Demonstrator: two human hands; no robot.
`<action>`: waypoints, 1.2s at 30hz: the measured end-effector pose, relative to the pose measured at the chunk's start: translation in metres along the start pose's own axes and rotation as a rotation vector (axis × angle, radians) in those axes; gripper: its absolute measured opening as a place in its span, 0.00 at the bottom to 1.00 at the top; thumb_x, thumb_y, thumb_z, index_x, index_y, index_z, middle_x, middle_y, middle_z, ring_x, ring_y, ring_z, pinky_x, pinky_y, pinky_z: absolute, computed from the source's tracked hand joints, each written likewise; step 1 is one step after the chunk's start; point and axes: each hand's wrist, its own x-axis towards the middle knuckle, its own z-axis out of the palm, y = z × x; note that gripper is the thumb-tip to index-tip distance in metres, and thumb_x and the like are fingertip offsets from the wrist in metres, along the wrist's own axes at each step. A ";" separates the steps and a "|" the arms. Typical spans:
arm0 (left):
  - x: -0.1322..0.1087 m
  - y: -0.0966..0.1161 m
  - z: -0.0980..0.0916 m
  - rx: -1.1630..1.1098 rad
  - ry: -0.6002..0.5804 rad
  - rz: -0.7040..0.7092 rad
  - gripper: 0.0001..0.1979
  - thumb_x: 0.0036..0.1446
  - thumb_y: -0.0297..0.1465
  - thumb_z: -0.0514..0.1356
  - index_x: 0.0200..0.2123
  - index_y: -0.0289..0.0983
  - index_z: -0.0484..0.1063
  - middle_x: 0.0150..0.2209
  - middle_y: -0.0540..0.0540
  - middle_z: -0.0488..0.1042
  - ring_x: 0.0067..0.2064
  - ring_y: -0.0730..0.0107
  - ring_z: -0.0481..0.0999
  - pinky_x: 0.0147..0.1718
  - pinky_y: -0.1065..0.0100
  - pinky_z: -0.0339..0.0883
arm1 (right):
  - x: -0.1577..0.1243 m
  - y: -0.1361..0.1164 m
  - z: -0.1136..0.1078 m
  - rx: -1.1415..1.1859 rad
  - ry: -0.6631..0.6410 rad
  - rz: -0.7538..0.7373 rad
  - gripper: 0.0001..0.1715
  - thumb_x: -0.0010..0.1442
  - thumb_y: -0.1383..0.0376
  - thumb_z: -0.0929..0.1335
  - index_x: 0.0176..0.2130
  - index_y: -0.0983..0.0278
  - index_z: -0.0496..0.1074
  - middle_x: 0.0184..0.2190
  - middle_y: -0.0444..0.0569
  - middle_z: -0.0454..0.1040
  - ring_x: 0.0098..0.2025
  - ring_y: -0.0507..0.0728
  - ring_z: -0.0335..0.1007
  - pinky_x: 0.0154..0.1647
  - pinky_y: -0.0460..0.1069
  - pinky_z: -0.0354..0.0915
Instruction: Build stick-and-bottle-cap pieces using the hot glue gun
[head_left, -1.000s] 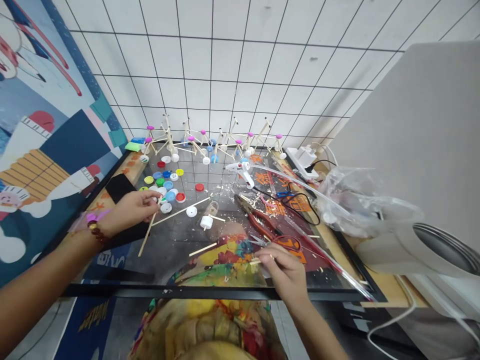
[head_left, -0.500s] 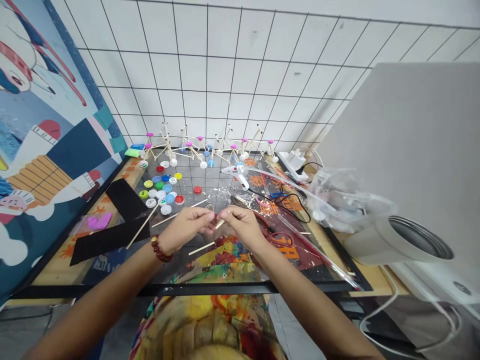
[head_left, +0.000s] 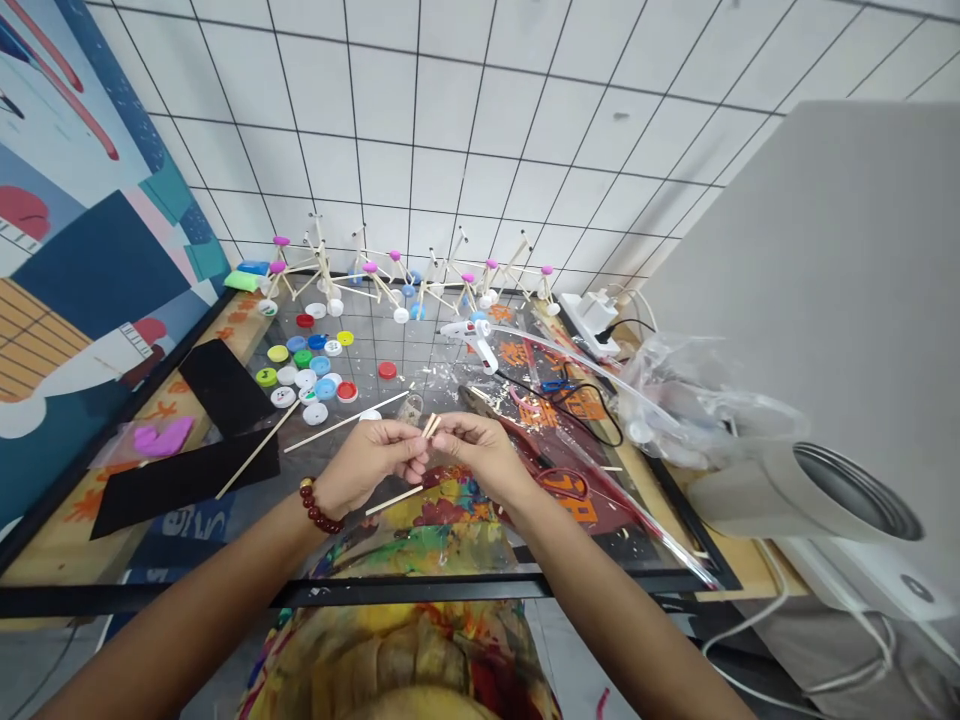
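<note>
— From your remote station, how do the short sticks (head_left: 431,427) look?

— Through the head camera I see them pale and wood-coloured, thin and straight. I can make out two, side by side; the fingers cover their lower parts, so I cannot tell the full length.

— And which way do they point?

— Their visible ends point up and away from the person, leaning a little to the right. In my view the long axis is therefore steep, from lower left to upper right, and the two are almost parallel.

— Where are they with respect to the hands?

— They are between the two hands, at the fingertips, above the dark tabletop (head_left: 416,350). The left hand (head_left: 379,460) pinches them between thumb and fingers; on its wrist I see a bracelet (head_left: 322,508) of dark red beads. The right hand (head_left: 484,455) is also narrow, with thumb and fingers closed on the same sticks from the other side.

— What else is near?

— Just below the left hand in my view, a loose stick (head_left: 394,501) lies on the tabletop. Beyond this hand lies a longer stick (head_left: 346,421), slanted, and past it a group of bottle caps (head_left: 322,365). A white glue gun (head_left: 481,343) lies beyond the right hand, apart from it.
</note>
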 end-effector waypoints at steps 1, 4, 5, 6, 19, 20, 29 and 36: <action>0.000 -0.001 -0.001 -0.004 -0.002 -0.008 0.18 0.41 0.41 0.73 0.27 0.31 0.77 0.24 0.47 0.75 0.24 0.76 0.73 0.25 0.71 0.71 | 0.000 0.000 0.000 -0.035 0.010 -0.005 0.16 0.50 0.53 0.76 0.34 0.62 0.80 0.29 0.44 0.77 0.32 0.52 0.70 0.38 0.48 0.67; -0.003 -0.001 -0.003 0.000 -0.036 -0.055 0.19 0.41 0.41 0.73 0.28 0.31 0.78 0.24 0.46 0.76 0.23 0.76 0.74 0.26 0.71 0.72 | -0.002 -0.001 -0.001 -0.135 0.051 -0.051 0.13 0.54 0.54 0.74 0.31 0.61 0.81 0.29 0.46 0.78 0.33 0.52 0.71 0.39 0.48 0.67; -0.003 -0.001 -0.004 0.006 -0.052 -0.070 0.19 0.41 0.42 0.73 0.28 0.30 0.78 0.24 0.46 0.76 0.23 0.75 0.74 0.26 0.71 0.72 | -0.002 -0.002 -0.001 -0.151 0.056 -0.066 0.12 0.54 0.55 0.74 0.31 0.61 0.81 0.29 0.46 0.78 0.33 0.53 0.71 0.40 0.48 0.67; -0.004 -0.001 -0.004 0.012 -0.066 -0.083 0.19 0.41 0.42 0.73 0.28 0.30 0.78 0.25 0.45 0.77 0.24 0.75 0.74 0.26 0.71 0.73 | -0.003 -0.002 -0.001 -0.161 0.056 -0.075 0.11 0.54 0.55 0.74 0.31 0.61 0.81 0.30 0.46 0.78 0.34 0.53 0.72 0.40 0.48 0.67; -0.007 0.000 -0.002 -0.006 -0.116 -0.173 0.18 0.43 0.41 0.72 0.27 0.29 0.79 0.25 0.41 0.78 0.24 0.71 0.76 0.24 0.71 0.72 | -0.005 0.000 0.001 -0.073 0.043 0.000 0.14 0.53 0.54 0.74 0.31 0.63 0.80 0.26 0.44 0.76 0.28 0.50 0.67 0.32 0.46 0.65; -0.006 -0.001 -0.002 -0.004 -0.118 -0.170 0.18 0.43 0.41 0.72 0.27 0.29 0.79 0.25 0.41 0.78 0.24 0.71 0.76 0.24 0.71 0.72 | -0.006 0.000 0.001 -0.070 0.039 0.001 0.14 0.53 0.54 0.74 0.31 0.63 0.80 0.26 0.44 0.76 0.27 0.50 0.67 0.32 0.46 0.65; -0.010 -0.004 0.006 -0.003 -0.099 -0.098 0.20 0.44 0.43 0.72 0.31 0.30 0.80 0.31 0.40 0.80 0.29 0.71 0.79 0.31 0.71 0.74 | -0.008 -0.001 -0.001 -0.134 0.051 -0.052 0.12 0.54 0.56 0.74 0.29 0.63 0.79 0.26 0.44 0.76 0.29 0.50 0.69 0.32 0.46 0.65; -0.012 -0.008 0.010 -0.008 -0.082 -0.031 0.20 0.44 0.43 0.71 0.26 0.29 0.77 0.24 0.44 0.77 0.23 0.74 0.76 0.25 0.73 0.71 | -0.010 -0.003 -0.003 -0.112 -0.021 -0.071 0.10 0.53 0.58 0.75 0.32 0.62 0.80 0.30 0.45 0.76 0.33 0.51 0.71 0.36 0.47 0.67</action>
